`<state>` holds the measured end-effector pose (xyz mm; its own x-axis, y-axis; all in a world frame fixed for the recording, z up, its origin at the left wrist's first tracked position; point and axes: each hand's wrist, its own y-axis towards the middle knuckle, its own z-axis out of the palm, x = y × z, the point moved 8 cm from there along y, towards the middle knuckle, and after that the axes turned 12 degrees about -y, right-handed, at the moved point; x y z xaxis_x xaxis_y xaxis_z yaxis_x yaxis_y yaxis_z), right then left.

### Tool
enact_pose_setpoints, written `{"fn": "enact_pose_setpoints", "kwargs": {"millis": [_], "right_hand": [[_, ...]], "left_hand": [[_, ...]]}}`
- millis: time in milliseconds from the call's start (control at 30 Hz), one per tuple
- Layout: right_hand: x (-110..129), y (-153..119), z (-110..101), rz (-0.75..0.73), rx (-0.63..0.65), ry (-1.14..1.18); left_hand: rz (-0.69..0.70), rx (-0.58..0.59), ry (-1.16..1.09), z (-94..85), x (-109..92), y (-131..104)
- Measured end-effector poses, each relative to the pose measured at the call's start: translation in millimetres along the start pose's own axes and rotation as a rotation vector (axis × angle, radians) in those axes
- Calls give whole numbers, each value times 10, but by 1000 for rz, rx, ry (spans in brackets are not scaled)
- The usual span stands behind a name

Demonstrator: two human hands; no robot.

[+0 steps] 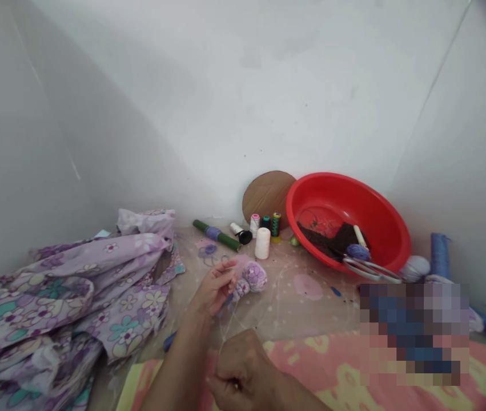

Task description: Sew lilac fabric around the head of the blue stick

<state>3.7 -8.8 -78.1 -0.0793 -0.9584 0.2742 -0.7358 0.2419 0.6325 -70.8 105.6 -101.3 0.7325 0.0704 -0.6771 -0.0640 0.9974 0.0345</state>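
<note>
My left hand (pixel 217 286) is raised near the middle, its fingers curled together beside a small stuffed bundle of floral cloth (pixel 254 277). What its fingertips pinch is too small to make out. Below it, closer to me, my right hand (pixel 243 368) is closed in a fist, with a tiny bright spot showing between the fingers. A thin pale thread (pixel 221 328) runs between the two hands. Behind them stand a white thread spool (pixel 262 244) and smaller spools (pixel 276 226). A green tube wound with purple yarn (pixel 216 234) lies to their left.
Crumpled floral fabric (pixel 127 302) covers the left side. At the back right a red basin (pixel 337 185) leans, holding dark material, purple yarn and scissors (pixel 371 269). A cardboard disc (pixel 268 194) rests against the wall. A pink and yellow cloth (pixel 311 365) lies in front; part of the right is pixelated.
</note>
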Motion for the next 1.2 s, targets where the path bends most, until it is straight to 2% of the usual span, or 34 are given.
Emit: {"fn": "enact_pose_setpoints", "kwargs": {"millis": [200, 367, 633, 733, 833, 933, 1033, 1133, 1200], "right_hand": [[111, 3, -62, -101, -3, -148], [239, 21, -259, -207, 10, -413], [212, -26, -535, -152, 195, -387], [184, -102, -573, -109, 252, -327], [190, -165, -606, -90, 238, -289], [177, -188, -671, -58, 201, -275], [183, -165, -912, -53, 84, -222], [255, -157, -1267, -129, -72, -199], [160, -177, -1550, -4, -267, -221]], "left_hand": [[5, 1, 82, -56, 5, 1], [-42, 150, 304, 51, 35, -47], [-120, 209, 564, 263, 20, -161], [-179, 257, 738, 371, 85, -223], [-204, 315, 983, 473, 188, -301], [20, 388, 1244, 660, 159, -389], [257, 443, 1347, 838, 81, -518], [426, 357, 1214, 909, -119, -620], [528, 244, 1073, 908, -312, -679]]}}
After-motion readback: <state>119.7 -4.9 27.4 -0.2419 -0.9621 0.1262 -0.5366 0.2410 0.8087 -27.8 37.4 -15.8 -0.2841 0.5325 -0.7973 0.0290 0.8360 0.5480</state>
